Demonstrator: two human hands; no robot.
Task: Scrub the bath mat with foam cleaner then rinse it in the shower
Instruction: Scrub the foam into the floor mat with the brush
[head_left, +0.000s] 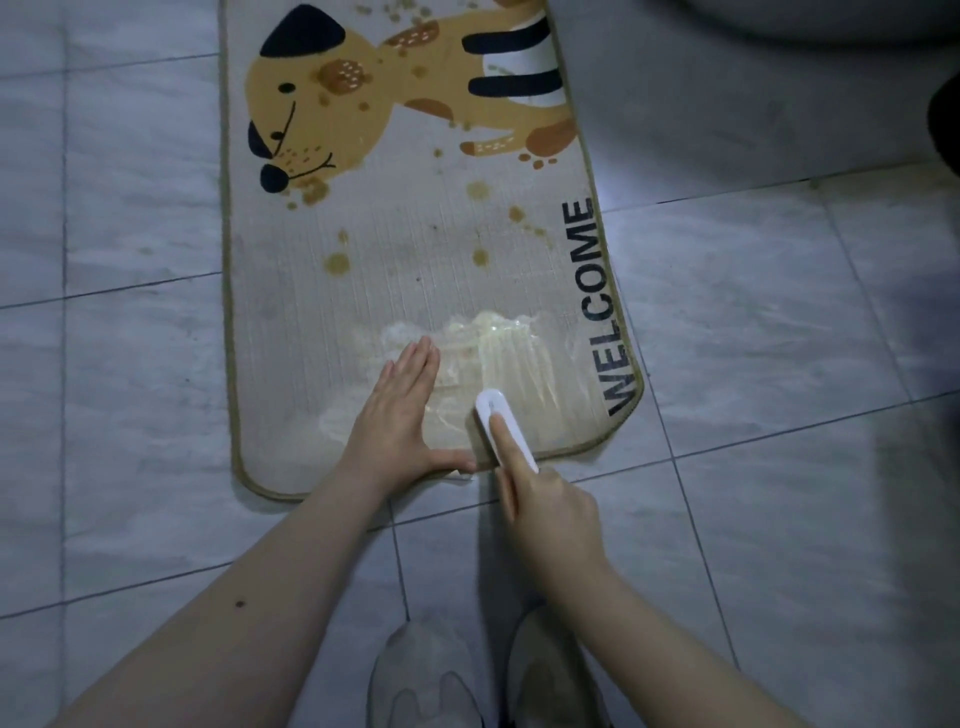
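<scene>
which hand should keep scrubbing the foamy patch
Right. The right hand already grips the white brush at the foam, while the left hand lies flat, pinning the bath mat.

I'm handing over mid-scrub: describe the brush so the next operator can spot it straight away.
Find the bath mat with the dog picture on the tiled floor. At its near end, beside the word WELCOME, lies a streaky foam patch. The brush is the narrow white bar at the patch's near edge, gripped by the right hand.
</scene>
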